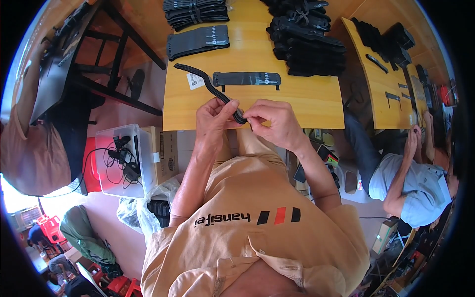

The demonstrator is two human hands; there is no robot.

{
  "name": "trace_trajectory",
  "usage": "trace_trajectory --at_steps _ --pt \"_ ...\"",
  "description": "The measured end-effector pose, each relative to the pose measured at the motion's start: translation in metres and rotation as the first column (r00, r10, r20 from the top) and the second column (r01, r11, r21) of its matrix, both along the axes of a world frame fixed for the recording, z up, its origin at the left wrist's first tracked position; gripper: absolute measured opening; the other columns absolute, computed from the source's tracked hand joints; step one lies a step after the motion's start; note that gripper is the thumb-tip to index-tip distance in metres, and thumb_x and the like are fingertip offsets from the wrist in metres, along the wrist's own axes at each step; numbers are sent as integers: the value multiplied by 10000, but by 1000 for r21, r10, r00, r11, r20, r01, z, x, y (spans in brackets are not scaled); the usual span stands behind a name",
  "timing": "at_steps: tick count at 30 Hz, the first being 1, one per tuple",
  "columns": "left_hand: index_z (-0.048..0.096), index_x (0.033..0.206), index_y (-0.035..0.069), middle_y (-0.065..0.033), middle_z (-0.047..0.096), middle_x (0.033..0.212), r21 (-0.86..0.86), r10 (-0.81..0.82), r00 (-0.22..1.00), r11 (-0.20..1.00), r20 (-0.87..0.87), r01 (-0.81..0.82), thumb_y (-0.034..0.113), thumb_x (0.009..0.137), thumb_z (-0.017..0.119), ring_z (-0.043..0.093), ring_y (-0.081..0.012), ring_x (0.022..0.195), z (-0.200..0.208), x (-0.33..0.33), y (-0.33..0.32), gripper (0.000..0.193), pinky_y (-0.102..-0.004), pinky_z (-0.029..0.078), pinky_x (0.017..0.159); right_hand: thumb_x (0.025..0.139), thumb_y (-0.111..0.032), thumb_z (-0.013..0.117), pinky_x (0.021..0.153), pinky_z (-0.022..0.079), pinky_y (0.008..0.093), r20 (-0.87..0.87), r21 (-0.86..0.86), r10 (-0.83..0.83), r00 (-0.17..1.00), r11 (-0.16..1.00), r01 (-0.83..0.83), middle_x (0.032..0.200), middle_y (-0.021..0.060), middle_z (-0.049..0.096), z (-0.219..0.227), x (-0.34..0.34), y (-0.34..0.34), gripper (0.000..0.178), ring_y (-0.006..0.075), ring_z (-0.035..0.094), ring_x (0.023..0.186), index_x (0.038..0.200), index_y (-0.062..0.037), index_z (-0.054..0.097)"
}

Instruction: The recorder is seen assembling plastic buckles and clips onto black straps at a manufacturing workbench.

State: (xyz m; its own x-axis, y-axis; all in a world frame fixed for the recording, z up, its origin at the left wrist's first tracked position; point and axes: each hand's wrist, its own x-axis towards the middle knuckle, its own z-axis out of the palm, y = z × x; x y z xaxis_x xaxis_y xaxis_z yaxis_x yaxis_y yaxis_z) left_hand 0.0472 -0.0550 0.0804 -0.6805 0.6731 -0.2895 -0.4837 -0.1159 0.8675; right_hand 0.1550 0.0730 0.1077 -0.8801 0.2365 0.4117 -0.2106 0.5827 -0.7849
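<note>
A long, bendy black strap (210,85) rises at a slant from my hands toward the far left of the table. My left hand (213,118) is closed around its lower part, thumb on top. The strap's near end curls over by the table's front edge, where my right hand (273,120) pinches it between thumb and fingers. Just beyond my hands lies a flat black strap in a printed sleeve (247,78), with two small dark tabs at its near side. A white label with a printed code (195,80) is partly under the raised strap.
Stacked flat black straps (198,42) and a tied bundle (194,12) stand at the far left; a taller black pile (309,49) is at the far right. A clear plastic bin of cables (126,161) is on the floor at left. Co-workers sit on both sides.
</note>
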Motion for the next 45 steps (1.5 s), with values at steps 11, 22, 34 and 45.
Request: trace_trajectory --at_steps 11,22,34,45 --pt "586 869 14 -37 621 734 -31 24 997 999 -69 -26 153 815 671 589 -75 610 3 4 7 172 -204 522 543 694 80 634 528 480 295 -52 231 -58 997 971 68 751 105 599 -2 5 -7 155 237 596 611 835 19 615" --pt "583 855 19 -20 606 734 -28 46 997 998 -57 -48 156 820 670 576 -61 614 -1 7 8 166 -209 527 567 681 100 609 516 469 310 -72 235 -116 991 963 130 753 107 583 -12 4 -10 169 253 582 594 824 12 594" --pt "553 1093 -28 -52 621 882 37 -172 982 984 -83 176 -1 754 685 605 -106 811 4 2 -3 364 -240 525 752 706 62 611 561 465 363 -99 226 -183 978 953 201 732 105 512 -14 4 -14 134 284 550 652 792 -4 533" --pt "553 1079 -48 -85 637 886 51 -246 969 968 -21 246 -61 736 633 646 -159 783 10 14 -5 352 -256 531 750 731 66 595 607 468 363 -8 264 -218 976 941 212 787 128 519 -18 6 -7 164 301 556 716 860 -2 518"
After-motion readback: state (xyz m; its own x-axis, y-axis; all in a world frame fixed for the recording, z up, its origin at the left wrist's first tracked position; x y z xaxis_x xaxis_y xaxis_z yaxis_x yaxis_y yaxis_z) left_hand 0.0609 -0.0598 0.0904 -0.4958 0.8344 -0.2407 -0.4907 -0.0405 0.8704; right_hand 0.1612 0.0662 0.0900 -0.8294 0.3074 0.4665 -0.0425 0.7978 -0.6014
